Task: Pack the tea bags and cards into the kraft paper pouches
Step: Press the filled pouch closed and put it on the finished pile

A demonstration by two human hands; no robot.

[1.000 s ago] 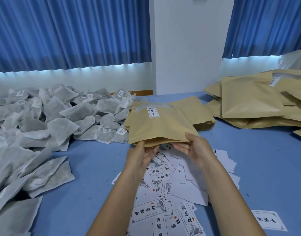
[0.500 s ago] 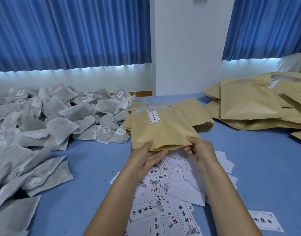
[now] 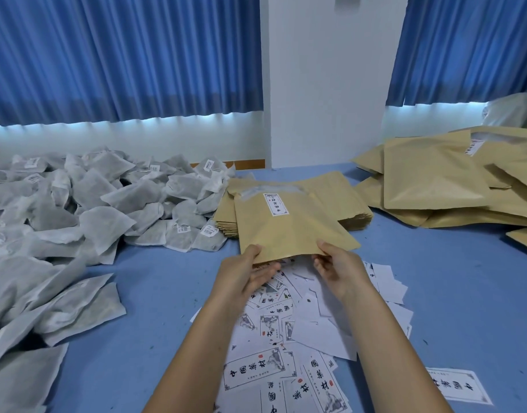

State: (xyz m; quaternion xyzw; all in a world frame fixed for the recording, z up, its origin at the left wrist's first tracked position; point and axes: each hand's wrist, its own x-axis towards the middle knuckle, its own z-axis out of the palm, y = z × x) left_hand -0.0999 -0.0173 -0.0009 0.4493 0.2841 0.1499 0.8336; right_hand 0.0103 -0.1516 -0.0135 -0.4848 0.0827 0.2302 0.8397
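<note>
A kraft paper pouch with a small white label lies tilted in front of me, its near edge lifted off the table. My left hand grips its near left corner, thumb on top. My right hand pinches the near right edge. Under both hands spreads a loose pile of white printed cards. A big heap of grey-white tea bags covers the left side. A flat stack of empty pouches lies just behind the held one.
A pile of filled kraft pouches sits at the right rear. One card lies apart at the lower right. Blue tabletop shows at the right and between tea bags and cards. A white pillar and blue curtains stand behind.
Both hands have shifted along the pouch's near edge, and the pouch has slid slightly toward me, its near edge lifted. The piles have not moved.
</note>
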